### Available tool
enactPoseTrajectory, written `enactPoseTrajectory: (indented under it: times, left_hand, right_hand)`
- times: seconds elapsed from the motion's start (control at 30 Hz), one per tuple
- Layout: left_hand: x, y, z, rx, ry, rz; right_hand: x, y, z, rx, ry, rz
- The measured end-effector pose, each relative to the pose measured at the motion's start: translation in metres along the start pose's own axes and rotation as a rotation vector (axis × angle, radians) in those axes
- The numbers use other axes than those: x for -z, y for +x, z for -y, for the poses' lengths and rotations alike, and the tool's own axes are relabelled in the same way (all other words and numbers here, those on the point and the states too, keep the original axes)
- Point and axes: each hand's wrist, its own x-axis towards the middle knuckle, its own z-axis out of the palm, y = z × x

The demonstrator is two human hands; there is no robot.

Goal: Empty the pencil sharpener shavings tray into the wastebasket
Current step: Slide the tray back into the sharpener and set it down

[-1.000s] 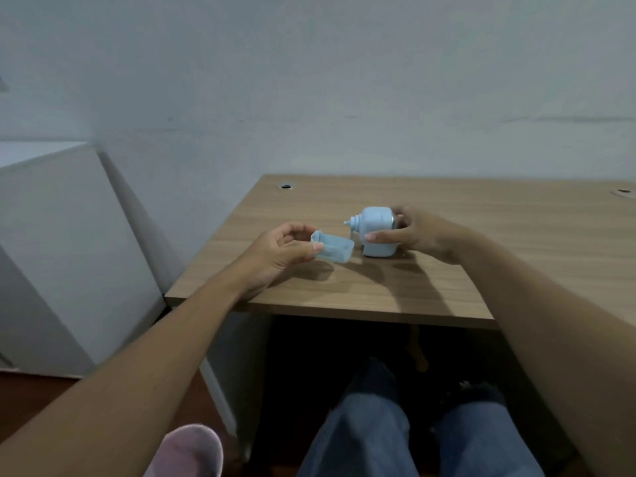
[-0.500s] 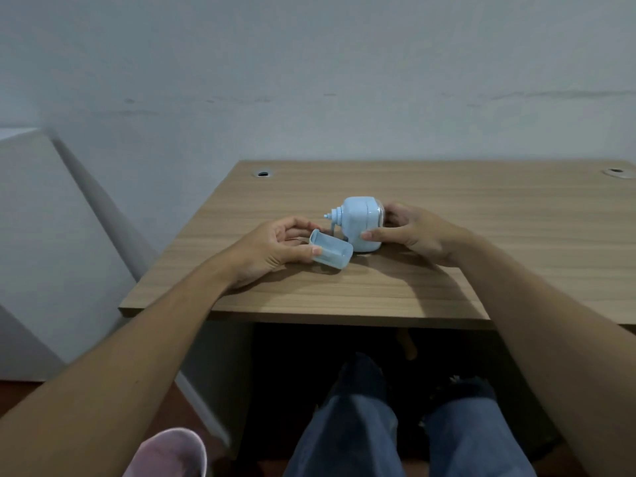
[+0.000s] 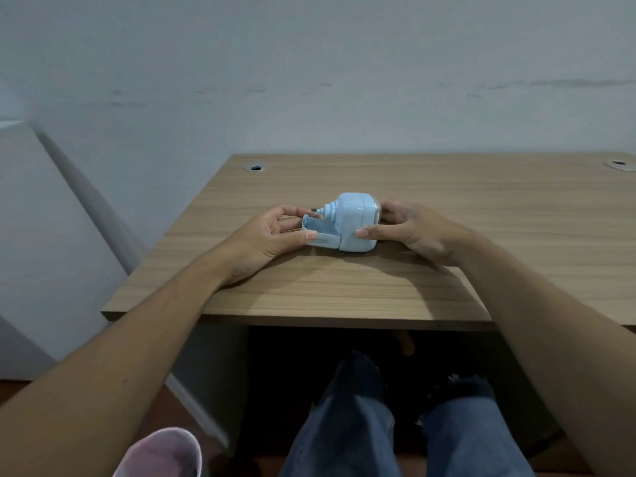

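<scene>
A light blue pencil sharpener (image 3: 356,220) stands on the wooden desk (image 3: 344,290), its nozzle pointing left. My right hand (image 3: 409,230) grips its right side, thumb against the front lower edge. The light blue shavings tray (image 3: 321,234) lies partly inside the sharpener's left lower opening, most of it sticking out. My left hand (image 3: 272,241) holds the tray's outer end between thumb and fingers. A pink wastebasket (image 3: 165,454) shows its rim on the floor at the lower left, partly hidden by my left forearm.
The desk butts against a pale wall; two cable holes (image 3: 255,168) sit at its back corners. A white cabinet (image 3: 41,242) stands to the left. My knees in blue jeans (image 3: 395,428) are under the desk's front edge.
My left hand has brought the tray rightward from free in the air to the sharpener's left opening, where it now meets the body. The right hand stays on the sharpener. The camera tilted slightly.
</scene>
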Motion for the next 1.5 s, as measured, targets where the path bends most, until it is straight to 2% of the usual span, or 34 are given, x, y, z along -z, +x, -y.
enactPoseTrajectory:
  times: [0.17, 0.33, 0.47, 0.57, 0.67, 0.9, 1.13, 1.3, 1.5]
  left_hand:
    - [-0.009, 0.013, 0.001, -0.023, 0.135, -0.014]
    - [-0.023, 0.023, -0.002, -0.041, 0.373, 0.052]
    - [-0.028, 0.029, -0.001, -0.071, 0.461, -0.047]
    - [-0.027, 0.031, 0.003, -0.083, 0.459, -0.154]
    - [-0.029, 0.034, 0.006, -0.096, 0.403, -0.267]
    - [-0.026, 0.026, 0.001, -0.096, 0.318, -0.197]
    - [-0.013, 0.066, 0.014, -0.093, 0.145, -0.101]
    - [-0.004, 0.12, 0.018, -0.115, 0.174, -0.108]
    - [0.005, 0.197, 0.018, -0.063, 0.183, -0.16]
  right_hand:
    - [-0.004, 0.006, -0.005, 0.004, 0.016, -0.029]
    - [-0.011, 0.008, -0.006, 0.036, -0.021, -0.064]
    - [-0.021, 0.01, -0.012, 0.072, -0.064, -0.171]
    - [-0.028, 0.009, -0.017, 0.093, -0.093, -0.262]
    - [-0.025, 0.009, -0.02, 0.081, -0.063, -0.251]
    - [-0.021, 0.01, -0.014, 0.098, -0.097, -0.135]
    - [-0.011, 0.048, -0.025, 0.194, 0.03, -0.265]
    - [0.003, 0.101, -0.03, 0.238, -0.068, -0.363]
    - [0.033, 0.162, -0.037, 0.279, -0.123, -0.387]
